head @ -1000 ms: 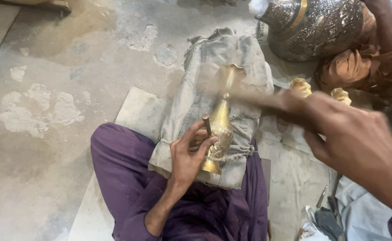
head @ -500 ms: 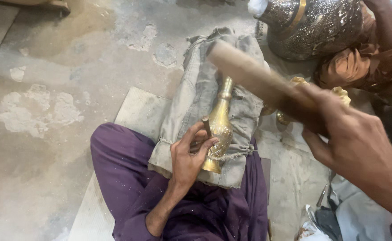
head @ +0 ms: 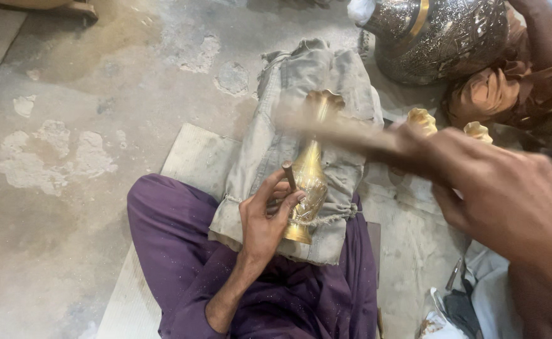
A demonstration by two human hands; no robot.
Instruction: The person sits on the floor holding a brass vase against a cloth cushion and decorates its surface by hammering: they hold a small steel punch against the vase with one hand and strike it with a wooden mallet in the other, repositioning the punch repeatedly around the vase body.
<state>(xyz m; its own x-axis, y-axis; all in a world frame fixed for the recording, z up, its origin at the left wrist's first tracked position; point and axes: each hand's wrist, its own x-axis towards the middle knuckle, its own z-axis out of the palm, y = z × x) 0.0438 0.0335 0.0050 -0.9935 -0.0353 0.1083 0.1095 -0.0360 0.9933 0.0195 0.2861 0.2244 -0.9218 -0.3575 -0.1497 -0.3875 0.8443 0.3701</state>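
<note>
Wooden mallet point(head: 332, 129) lower now, right hand point(head: 502, 194) clenching it; left hand point(head: 266, 216) gripping punch point(head: 288, 176) against brass vase point(head: 307, 182)

vase point(head: 309, 182) on cloth pad point(head: 270, 150), over lap

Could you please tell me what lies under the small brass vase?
The brass vase lies on a grey folded cloth across purple-trousered legs. Whatever is beneath that cloth is covered.

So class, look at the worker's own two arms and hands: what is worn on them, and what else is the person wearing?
Both are bare. The left hand and its forearm show no sleeve, glove, ring or watch. The right hand is also ungloved, with no sleeve in view up to the picture's edge. The only clothing visible is loose purple trousers, dusted with pale specks.
</note>
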